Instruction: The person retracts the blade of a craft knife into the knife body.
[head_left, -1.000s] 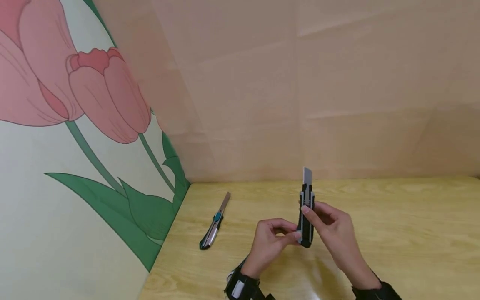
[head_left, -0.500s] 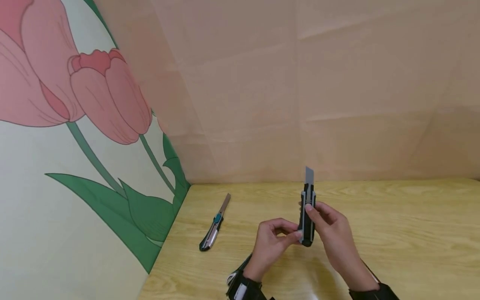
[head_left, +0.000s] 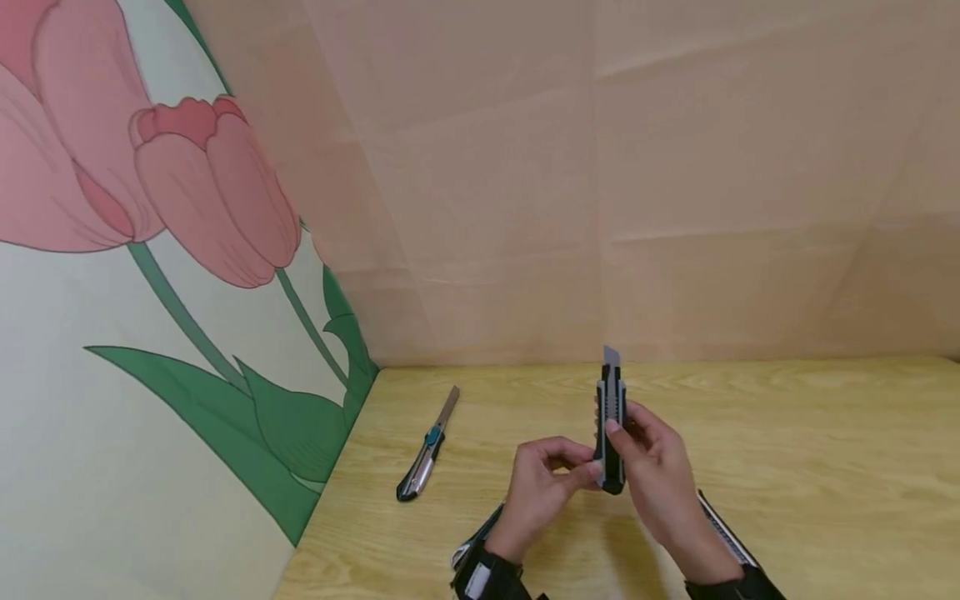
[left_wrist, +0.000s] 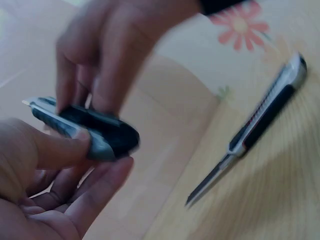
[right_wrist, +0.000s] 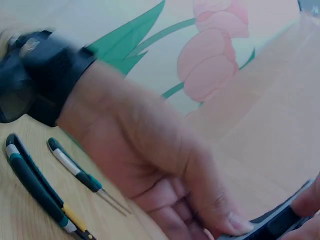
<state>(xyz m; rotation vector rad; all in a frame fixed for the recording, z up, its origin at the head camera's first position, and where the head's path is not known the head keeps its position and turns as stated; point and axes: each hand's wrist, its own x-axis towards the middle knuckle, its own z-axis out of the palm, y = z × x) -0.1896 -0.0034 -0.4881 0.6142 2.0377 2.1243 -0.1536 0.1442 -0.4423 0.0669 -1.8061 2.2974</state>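
A black-and-grey utility knife [head_left: 612, 387] stands nearly upright above the table in the head view, with a short length of blade showing at its top. My left hand [head_left: 547, 483] pinches its lower end between thumb and fingers. On the knife's front lies the thumb of my right hand [head_left: 660, 475], whose fingers are behind the handle. The left wrist view shows the rounded black end of the same knife [left_wrist: 122, 137] between both hands. Another utility knife [head_left: 426, 458], with a teal slider and its blade out, lies on the table to the left.
The wooden table [head_left: 840, 467] meets a brown sheet [head_left: 750, 167] at the back and a tulip-painted wall [head_left: 187, 433] at left. More cutters lie by the wrists: one partly hidden by the left wrist [head_left: 476, 537], one beside the right [head_left: 723, 529].
The held knife's blade has slid down into the handle, so less of it sticks out. My right thumb has moved lower along the knife, uncovering a cutter behind the right wrist.
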